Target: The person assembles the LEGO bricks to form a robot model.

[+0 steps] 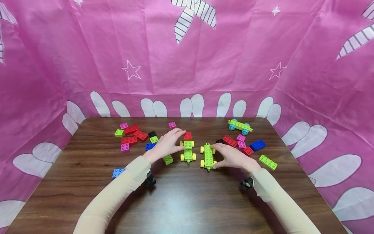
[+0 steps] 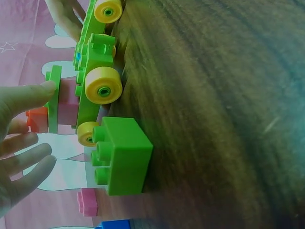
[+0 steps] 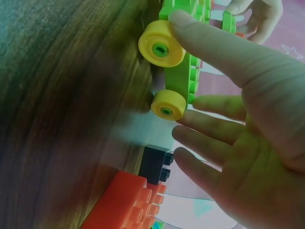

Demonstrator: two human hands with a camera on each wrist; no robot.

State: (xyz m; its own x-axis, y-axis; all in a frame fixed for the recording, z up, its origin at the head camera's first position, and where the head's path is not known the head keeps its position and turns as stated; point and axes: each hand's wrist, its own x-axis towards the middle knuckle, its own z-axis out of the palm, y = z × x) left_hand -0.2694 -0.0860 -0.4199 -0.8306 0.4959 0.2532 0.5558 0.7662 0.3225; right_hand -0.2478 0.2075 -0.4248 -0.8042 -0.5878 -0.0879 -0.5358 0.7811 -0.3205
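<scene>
My left hand [image 1: 166, 144] is at a green toy car base [image 1: 188, 157] with yellow wheels. A pink brick [image 2: 69, 98] sits on that base, topped by a thin green piece [image 2: 54, 107] with a red brick [image 2: 37, 119] on it. My left thumb and index finger pinch this upper green piece; the other fingers extend. My right hand [image 1: 233, 157] holds a second yellow-wheeled car base [image 1: 208, 156], thumb at its near end, index finger toward the far end. Both bases stand side by side on the table. Beside the left one is a green brick [image 2: 128, 155].
Loose bricks lie on the left, including a red brick [image 1: 129, 140] and a light blue brick [image 1: 118, 172]. On the right are a dark blue brick [image 1: 258, 145], a long green brick [image 1: 268, 162] and a blue-wheeled car base [image 1: 240, 126]. A pink cloth [image 1: 187, 71] hangs behind the table.
</scene>
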